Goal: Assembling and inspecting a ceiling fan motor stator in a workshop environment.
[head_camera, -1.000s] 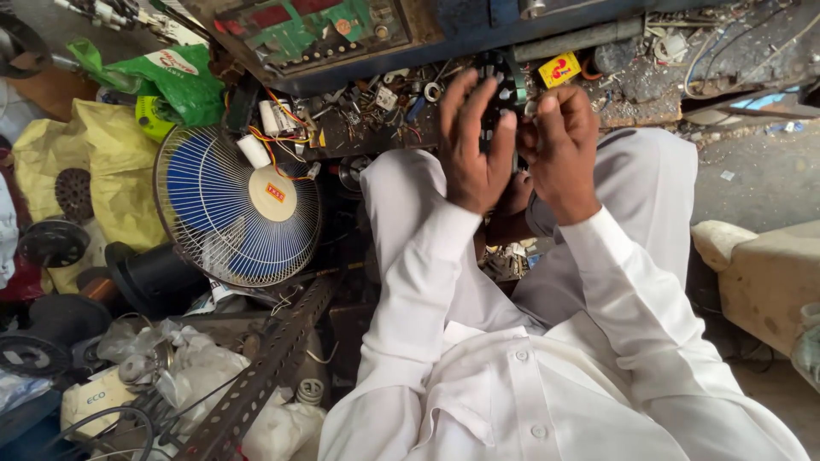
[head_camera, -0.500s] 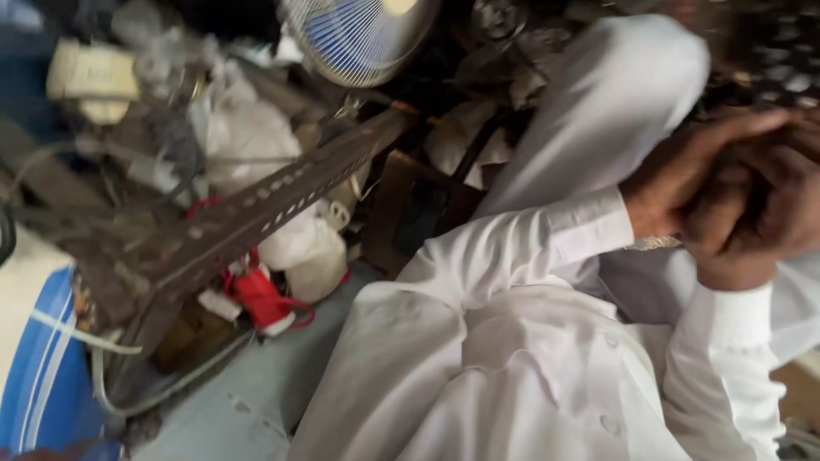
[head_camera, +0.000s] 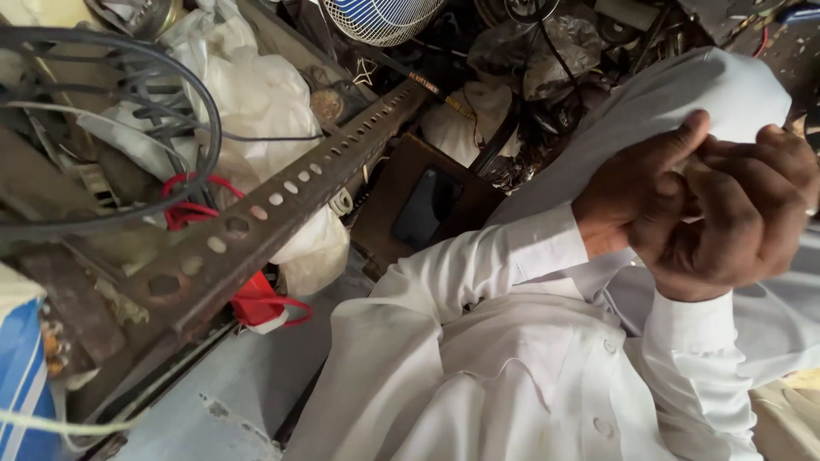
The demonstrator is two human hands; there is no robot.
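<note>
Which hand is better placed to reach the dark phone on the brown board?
Probably the left hand: it is on the side nearer the phone, and its sleeve lies close to the brown board. The right hand is clasped against it on the far side, farther away.

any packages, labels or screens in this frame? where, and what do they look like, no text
Phone: centre, lying on a brown board; dark rectangular screen, blank.
Blue sack: bottom left corner; blue with white stripes, cream top.
White plastic bags: upper left, behind the perforated metal bar; crumpled, unmarked.
Left hand and right hand: clasped together at right; nothing visible in them.
</note>
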